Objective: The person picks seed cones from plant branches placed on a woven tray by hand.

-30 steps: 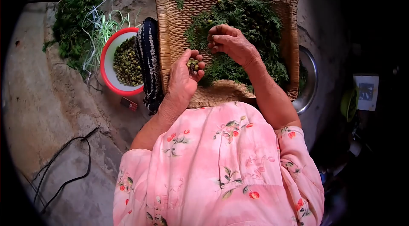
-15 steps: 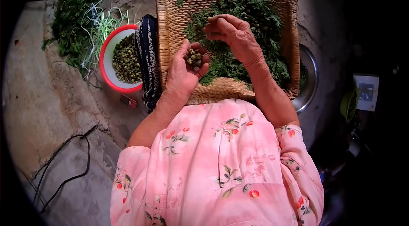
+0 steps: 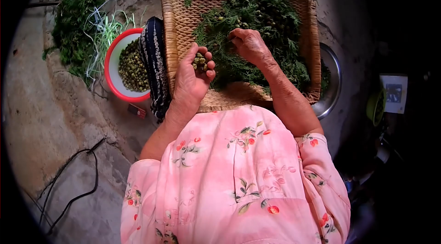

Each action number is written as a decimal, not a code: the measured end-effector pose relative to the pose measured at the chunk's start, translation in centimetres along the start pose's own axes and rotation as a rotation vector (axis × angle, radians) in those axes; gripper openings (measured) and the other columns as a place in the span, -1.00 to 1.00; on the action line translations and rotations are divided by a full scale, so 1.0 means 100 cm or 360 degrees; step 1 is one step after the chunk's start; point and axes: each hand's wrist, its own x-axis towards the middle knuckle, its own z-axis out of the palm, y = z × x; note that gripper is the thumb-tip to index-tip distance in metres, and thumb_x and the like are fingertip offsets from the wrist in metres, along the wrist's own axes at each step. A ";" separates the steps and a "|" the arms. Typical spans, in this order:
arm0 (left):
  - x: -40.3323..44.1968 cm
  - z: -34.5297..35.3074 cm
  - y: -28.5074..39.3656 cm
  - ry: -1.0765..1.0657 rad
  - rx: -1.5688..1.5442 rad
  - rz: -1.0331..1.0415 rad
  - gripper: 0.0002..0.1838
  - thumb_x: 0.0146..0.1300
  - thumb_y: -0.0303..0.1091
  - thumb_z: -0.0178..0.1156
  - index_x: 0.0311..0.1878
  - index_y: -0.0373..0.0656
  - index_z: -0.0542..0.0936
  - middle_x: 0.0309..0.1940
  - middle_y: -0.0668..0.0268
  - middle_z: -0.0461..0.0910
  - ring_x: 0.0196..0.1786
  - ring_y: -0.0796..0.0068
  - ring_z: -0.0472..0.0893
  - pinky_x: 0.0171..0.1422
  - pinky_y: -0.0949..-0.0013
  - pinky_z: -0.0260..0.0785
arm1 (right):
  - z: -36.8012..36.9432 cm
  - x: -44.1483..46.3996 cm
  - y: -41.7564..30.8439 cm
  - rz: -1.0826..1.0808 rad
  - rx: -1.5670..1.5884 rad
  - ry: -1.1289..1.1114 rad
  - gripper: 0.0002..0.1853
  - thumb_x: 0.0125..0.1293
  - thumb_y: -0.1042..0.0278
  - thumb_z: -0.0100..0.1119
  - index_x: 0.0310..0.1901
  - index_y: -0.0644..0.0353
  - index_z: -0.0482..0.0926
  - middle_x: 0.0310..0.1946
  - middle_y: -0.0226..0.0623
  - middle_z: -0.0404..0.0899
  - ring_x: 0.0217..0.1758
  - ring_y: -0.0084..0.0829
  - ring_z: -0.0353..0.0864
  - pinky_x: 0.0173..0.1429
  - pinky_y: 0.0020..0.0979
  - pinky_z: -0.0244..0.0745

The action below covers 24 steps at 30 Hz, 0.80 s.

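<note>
My left hand is cupped around several small green-brown cones, above the near left part of a woven basket. To its right, my right hand has its fingers pinched together over green sprigs in the basket; whatever its fingertips hold is too small to make out. More sprigs with cones among them fill the middle and right of the basket. A dark patterned cloth lies between the basket and a red-rimmed white bowl, which holds many such cones.
Green foliage and pale plastic strips lie on the floor at the left. A small red box is below the bowl, a black cable at lower left. Right of the basket are a metal basin and a green container.
My right hand has moved down toward the sprigs after rising a little. My left hand, still holding cones, has shifted slightly left. The whole view has shifted a little.
</note>
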 end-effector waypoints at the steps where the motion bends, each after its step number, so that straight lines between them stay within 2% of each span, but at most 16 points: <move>1: 0.000 -0.002 0.001 -0.0138 -0.0034 -0.0028 -0.76 0.29 -0.11 0.10 -0.34 -0.07 0.49 -0.47 0.37 0.47 -0.50 0.51 0.44 -0.58 0.55 0.23 | 0.002 -0.001 0.003 0.0007 -0.0002 0.0007 -0.78 0.15 0.59 0.06 -0.14 0.24 0.55 -0.45 -0.12 0.58 -0.39 -0.29 0.60 -0.25 -0.35 0.48; 4: -0.007 -0.001 0.004 -0.0426 -0.0064 0.0001 -0.74 0.31 -0.10 0.07 -0.37 -0.08 0.47 -0.49 0.36 0.43 -0.53 0.52 0.40 -0.61 0.56 0.16 | 0.013 -0.006 0.003 -0.0150 -0.0009 0.0131 -0.72 0.13 0.56 0.10 -0.08 0.21 0.53 -0.33 -0.06 0.58 -0.25 -0.15 0.61 -0.18 -0.30 0.49; 5: -0.011 0.000 0.007 -0.0572 -0.0060 0.0068 -0.73 0.31 -0.10 0.06 -0.38 -0.08 0.46 -0.49 0.35 0.42 -0.54 0.51 0.38 -0.63 0.56 0.13 | 0.015 -0.004 0.000 -0.0137 -0.0088 -0.0036 -0.84 0.12 0.45 0.11 -0.23 0.20 0.54 -0.29 -0.05 0.57 -0.13 -0.01 0.55 -0.11 -0.14 0.47; 8: -0.014 -0.001 0.018 -0.0655 -0.0110 0.0167 -0.70 0.32 -0.08 0.05 -0.38 -0.10 0.48 -0.49 0.33 0.40 -0.56 0.51 0.37 -0.64 0.55 0.12 | 0.015 -0.011 -0.010 -0.0070 -0.0302 -0.0599 -0.87 0.08 0.41 0.08 -0.33 0.20 0.56 -0.33 -0.06 0.56 -0.16 -0.05 0.55 -0.15 -0.13 0.47; 9: -0.014 -0.003 0.022 -0.0731 -0.0152 0.0196 -0.69 0.32 -0.08 0.05 -0.39 -0.11 0.48 -0.50 0.32 0.41 -0.56 0.50 0.37 -0.65 0.54 0.12 | 0.013 -0.011 -0.010 -0.0072 -0.0301 -0.0602 -0.87 0.08 0.41 0.08 -0.33 0.20 0.56 -0.33 -0.06 0.56 -0.16 -0.05 0.55 -0.15 -0.13 0.47; 11: -0.016 -0.002 0.031 -0.0747 -0.0179 0.0230 -0.67 0.33 -0.08 0.03 -0.39 -0.14 0.49 -0.50 0.31 0.40 -0.57 0.50 0.38 -0.67 0.55 0.13 | 0.007 -0.011 -0.008 -0.0279 -0.0312 -0.1065 -0.89 0.04 0.41 0.09 -0.41 0.20 0.57 -0.32 -0.12 0.57 -0.20 -0.09 0.56 -0.15 -0.16 0.48; 12: -0.017 -0.002 0.036 -0.0812 -0.0174 0.0233 -0.67 0.34 -0.08 0.02 -0.39 -0.16 0.49 -0.50 0.30 0.41 -0.58 0.50 0.39 -0.68 0.55 0.14 | 0.002 -0.010 -0.012 -0.0208 -0.0349 -0.1014 -0.89 0.02 0.39 0.09 -0.45 0.21 0.57 -0.33 -0.14 0.57 -0.23 -0.11 0.57 -0.15 -0.18 0.48; 15: -0.013 -0.002 0.047 -0.0944 -0.0132 0.0291 -0.65 0.35 -0.08 0.02 -0.38 -0.19 0.49 -0.51 0.28 0.42 -0.58 0.50 0.40 -0.71 0.57 0.15 | -0.005 -0.004 -0.018 -0.0014 -0.0152 -0.0557 -0.87 0.09 0.36 0.09 -0.41 0.23 0.54 -0.40 -0.08 0.55 -0.22 -0.07 0.56 -0.15 -0.14 0.46; 16: -0.010 -0.003 0.051 -0.0949 -0.0121 0.0290 -0.65 0.34 -0.08 0.02 -0.39 -0.18 0.49 -0.51 0.28 0.42 -0.58 0.49 0.41 -0.71 0.57 0.15 | 0.003 -0.005 -0.012 -0.0174 -0.0064 -0.0307 -0.86 0.13 0.35 0.07 -0.37 0.24 0.52 -0.39 -0.05 0.55 -0.18 -0.05 0.55 -0.10 -0.14 0.46; 19: -0.003 -0.001 0.058 -0.0939 -0.0150 0.0259 -0.65 0.34 -0.07 0.02 -0.39 -0.18 0.48 -0.51 0.28 0.43 -0.58 0.49 0.43 -0.71 0.57 0.15 | 0.025 -0.011 -0.005 -0.0358 -0.0138 -0.0205 -0.85 0.14 0.36 0.06 -0.33 0.25 0.51 -0.39 -0.04 0.55 -0.17 -0.03 0.55 -0.08 -0.14 0.47; 21: 0.001 0.003 0.061 -0.0919 -0.0005 0.0313 -0.65 0.34 -0.07 0.02 -0.40 -0.17 0.48 -0.52 0.28 0.43 -0.59 0.49 0.43 -0.72 0.57 0.15 | 0.023 -0.011 -0.009 -0.0245 -0.0240 -0.0322 -0.85 0.09 0.36 0.09 -0.37 0.27 0.52 -0.38 -0.06 0.56 -0.17 -0.03 0.55 -0.09 -0.15 0.47; 23: 0.007 0.006 0.065 -0.0899 0.0008 0.0319 -0.65 0.34 -0.08 0.03 -0.41 -0.17 0.47 -0.52 0.29 0.42 -0.60 0.50 0.43 -0.72 0.58 0.15 | 0.007 -0.009 -0.016 -0.0202 -0.0371 -0.1077 -0.85 0.04 0.36 0.11 -0.41 0.27 0.55 -0.40 -0.06 0.56 -0.18 -0.05 0.55 -0.11 -0.16 0.48; 24: 0.010 0.007 0.066 -0.0879 0.0024 0.0327 -0.66 0.34 -0.09 0.03 -0.41 -0.17 0.47 -0.52 0.29 0.42 -0.60 0.51 0.43 -0.73 0.58 0.15 | 0.001 -0.010 -0.016 -0.0347 -0.0294 -0.1105 -0.80 0.04 0.31 0.18 -0.45 0.31 0.54 -0.52 -0.04 0.52 -0.31 -0.04 0.55 -0.24 -0.17 0.46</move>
